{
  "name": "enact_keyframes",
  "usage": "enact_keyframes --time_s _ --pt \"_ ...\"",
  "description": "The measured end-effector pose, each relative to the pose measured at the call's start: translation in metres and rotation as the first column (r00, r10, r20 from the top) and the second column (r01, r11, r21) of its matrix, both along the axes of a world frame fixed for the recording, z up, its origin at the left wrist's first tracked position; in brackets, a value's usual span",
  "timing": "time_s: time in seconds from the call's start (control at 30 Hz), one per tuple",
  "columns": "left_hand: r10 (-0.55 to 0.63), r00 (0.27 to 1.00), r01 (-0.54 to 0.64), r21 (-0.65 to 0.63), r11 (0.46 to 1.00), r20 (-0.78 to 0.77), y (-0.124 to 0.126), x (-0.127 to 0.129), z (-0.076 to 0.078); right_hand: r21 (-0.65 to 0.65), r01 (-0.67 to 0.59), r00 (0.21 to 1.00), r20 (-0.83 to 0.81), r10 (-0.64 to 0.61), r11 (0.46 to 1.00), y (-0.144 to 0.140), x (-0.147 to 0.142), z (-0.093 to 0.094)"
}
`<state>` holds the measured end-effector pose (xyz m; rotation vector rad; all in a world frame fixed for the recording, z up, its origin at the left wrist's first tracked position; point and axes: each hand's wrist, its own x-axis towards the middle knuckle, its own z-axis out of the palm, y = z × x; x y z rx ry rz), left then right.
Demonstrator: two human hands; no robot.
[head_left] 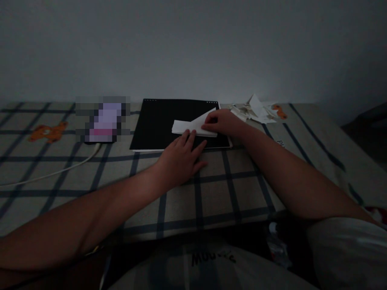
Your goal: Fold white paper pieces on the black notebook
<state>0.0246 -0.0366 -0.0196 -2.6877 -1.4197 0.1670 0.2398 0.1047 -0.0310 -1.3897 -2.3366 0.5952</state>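
Left hand (181, 157) lies flat and open, palm down, on the checked cloth (229, 189), fingertips touching the near edge of the folded white paper (193, 125). Right hand (222, 122), fingers curled, presses the paper's right end. The paper rests on a black pad (154, 125). Far right lie paper scraps (255, 110); far left, a white cable (60, 171).

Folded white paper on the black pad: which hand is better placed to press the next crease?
Likely right. The right hand already rests on the folded white paper, fingers at its edge. The left hand lies flat, only its fingertips reaching the black pad.
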Motion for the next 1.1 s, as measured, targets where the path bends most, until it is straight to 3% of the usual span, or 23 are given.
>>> enact_keyframes --time_s 0.43,1.1 --pt "-0.016 1.000 0.017 -0.020 1.000 0.023 0.005 -0.003 -0.009 -0.001 -0.052 0.997 -0.050 0.052 0.999 0.006 0.006 -0.005" --pt "0.103 0.995 -0.103 -0.047 0.994 -0.021 -0.003 0.003 0.002 -0.038 -0.028 1.000 0.003 0.029 0.999 -0.001 0.002 0.004"
